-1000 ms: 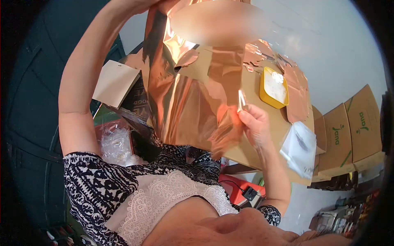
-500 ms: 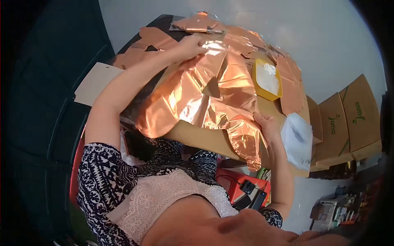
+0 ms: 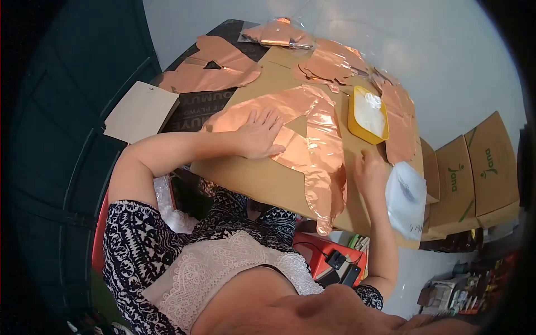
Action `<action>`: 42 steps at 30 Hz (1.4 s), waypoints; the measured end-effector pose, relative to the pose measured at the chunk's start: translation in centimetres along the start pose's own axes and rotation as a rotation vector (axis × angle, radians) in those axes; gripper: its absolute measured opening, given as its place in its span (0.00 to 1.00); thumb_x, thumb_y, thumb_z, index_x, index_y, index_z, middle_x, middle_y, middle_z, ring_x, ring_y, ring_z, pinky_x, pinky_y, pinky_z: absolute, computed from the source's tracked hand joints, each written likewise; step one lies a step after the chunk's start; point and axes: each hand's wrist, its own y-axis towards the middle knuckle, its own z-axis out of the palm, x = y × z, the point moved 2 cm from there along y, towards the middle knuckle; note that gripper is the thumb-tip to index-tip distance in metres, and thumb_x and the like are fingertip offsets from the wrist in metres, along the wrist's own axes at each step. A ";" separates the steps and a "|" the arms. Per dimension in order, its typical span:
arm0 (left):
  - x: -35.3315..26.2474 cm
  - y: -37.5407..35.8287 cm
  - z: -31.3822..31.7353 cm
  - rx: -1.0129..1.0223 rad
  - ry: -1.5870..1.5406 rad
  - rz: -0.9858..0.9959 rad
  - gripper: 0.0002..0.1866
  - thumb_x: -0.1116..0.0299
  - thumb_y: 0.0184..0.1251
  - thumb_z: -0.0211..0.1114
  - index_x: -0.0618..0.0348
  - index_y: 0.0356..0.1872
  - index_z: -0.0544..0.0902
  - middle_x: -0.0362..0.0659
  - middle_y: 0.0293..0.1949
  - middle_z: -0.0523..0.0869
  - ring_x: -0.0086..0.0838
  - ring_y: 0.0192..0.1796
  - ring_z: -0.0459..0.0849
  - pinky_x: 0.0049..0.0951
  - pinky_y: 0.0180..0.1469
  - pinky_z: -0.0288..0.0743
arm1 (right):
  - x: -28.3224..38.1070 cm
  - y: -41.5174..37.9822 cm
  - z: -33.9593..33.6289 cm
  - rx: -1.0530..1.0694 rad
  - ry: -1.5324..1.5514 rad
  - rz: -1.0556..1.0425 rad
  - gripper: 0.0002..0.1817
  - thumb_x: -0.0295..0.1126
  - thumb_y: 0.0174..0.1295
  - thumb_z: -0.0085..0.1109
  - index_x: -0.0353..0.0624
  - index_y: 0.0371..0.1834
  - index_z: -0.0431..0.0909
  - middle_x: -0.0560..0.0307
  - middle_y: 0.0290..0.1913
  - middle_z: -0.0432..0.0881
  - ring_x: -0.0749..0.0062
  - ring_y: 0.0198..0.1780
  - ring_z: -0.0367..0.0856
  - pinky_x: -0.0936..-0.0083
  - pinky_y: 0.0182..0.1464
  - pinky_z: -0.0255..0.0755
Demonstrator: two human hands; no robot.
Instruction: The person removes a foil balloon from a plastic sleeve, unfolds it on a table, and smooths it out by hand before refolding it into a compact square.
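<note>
Head view: copper-coloured foil sheet (image 3: 324,137) lies on brown cardboard (image 3: 268,184), directly under the left hand (image 3: 261,134). Left fingers extended, slightly spread, palm down on the foil; nothing gripped. Right hand (image 3: 369,170) just beside the foil's right edge, fingers curled; cannot tell whether anything is held. Foil: shiny, creased, irregular outline, roughly triangular opening, narrow lobe over the cardboard's near edge. Yellow tray (image 3: 359,134), rounded rectangle, holds white material.
</note>
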 end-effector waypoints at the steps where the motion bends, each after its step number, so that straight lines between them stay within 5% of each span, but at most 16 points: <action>1: -0.5 -0.1 -0.1 0.008 -0.006 -0.031 0.45 0.40 0.72 0.47 0.75 0.72 0.54 0.67 0.75 0.50 0.60 0.77 0.45 0.61 0.73 0.43 | 0.6 0.3 0.4 -0.033 0.037 -0.079 0.14 0.35 0.64 0.58 0.33 0.43 0.78 0.39 0.37 0.82 0.45 0.42 0.81 0.55 0.46 0.74; 5: -3.0 -0.7 -0.2 0.044 0.013 -0.093 0.45 0.39 0.72 0.45 0.73 0.72 0.55 0.66 0.74 0.51 0.59 0.77 0.47 0.60 0.72 0.46 | 3.2 0.7 2.5 -0.018 0.182 -0.214 0.23 0.39 0.64 0.58 0.35 0.58 0.73 0.34 0.63 0.72 0.42 0.65 0.69 0.52 0.63 0.65; 9: -4.6 -1.4 -1.7 -0.004 -0.015 -0.055 0.39 0.41 0.70 0.51 0.76 0.60 0.71 0.69 0.66 0.67 0.59 0.69 0.66 0.57 0.63 0.63 | 3.6 0.3 4.6 0.044 0.105 -0.347 0.28 0.41 0.65 0.58 0.37 0.64 0.68 0.36 0.68 0.67 0.40 0.69 0.64 0.50 0.65 0.61; 12: -4.8 -1.5 -5.0 0.074 -0.030 -0.009 0.33 0.43 0.69 0.51 0.71 0.37 0.86 0.62 0.42 0.85 0.53 0.47 0.83 0.51 0.52 0.73 | 3.3 -0.2 5.0 0.122 0.083 -0.373 0.29 0.43 0.66 0.57 0.38 0.66 0.68 0.38 0.68 0.66 0.41 0.69 0.63 0.50 0.66 0.61; 15: -4.0 -0.2 -7.6 0.000 -0.123 -0.075 0.27 0.51 0.67 0.56 0.68 0.24 0.85 0.60 0.27 0.85 0.53 0.33 0.85 0.50 0.42 0.77 | 2.9 -0.2 4.7 0.141 0.096 -0.386 0.29 0.43 0.66 0.57 0.39 0.66 0.67 0.38 0.69 0.66 0.41 0.70 0.63 0.50 0.66 0.61; 18: -0.4 4.0 -6.5 -0.328 -0.178 -0.065 0.23 0.55 0.65 0.59 0.68 0.22 0.83 0.63 0.21 0.81 0.55 0.27 0.84 0.50 0.33 0.77 | 2.9 -0.1 4.2 0.161 0.100 -0.384 0.28 0.43 0.65 0.57 0.39 0.64 0.69 0.38 0.68 0.66 0.41 0.70 0.63 0.50 0.66 0.61; 20: 1.8 7.3 -6.6 -0.316 -0.269 -0.164 0.16 0.65 0.62 0.57 0.70 0.27 0.84 0.64 0.30 0.84 0.57 0.36 0.85 0.52 0.41 0.77 | 2.8 0.1 4.2 0.147 0.095 -0.405 0.27 0.42 0.65 0.58 0.38 0.63 0.70 0.37 0.67 0.68 0.41 0.69 0.64 0.49 0.65 0.61; 32: 8.5 19.6 -5.7 -0.409 -0.190 -0.200 0.10 0.77 0.55 0.58 0.69 0.33 0.85 0.64 0.39 0.85 0.57 0.44 0.85 0.50 0.44 0.79 | 6.2 1.2 4.2 0.095 0.311 -0.522 0.26 0.38 0.63 0.59 0.32 0.60 0.71 0.38 0.63 0.72 0.43 0.66 0.67 0.53 0.66 0.61; 42: 9.5 26.6 -3.7 -0.375 0.065 0.019 0.19 0.61 0.54 0.68 0.68 0.41 0.83 0.59 0.48 0.83 0.52 0.56 0.79 0.48 0.57 0.74 | 6.3 1.2 4.1 0.086 0.337 -0.502 0.27 0.38 0.61 0.62 0.32 0.58 0.72 0.37 0.61 0.73 0.43 0.66 0.68 0.53 0.65 0.62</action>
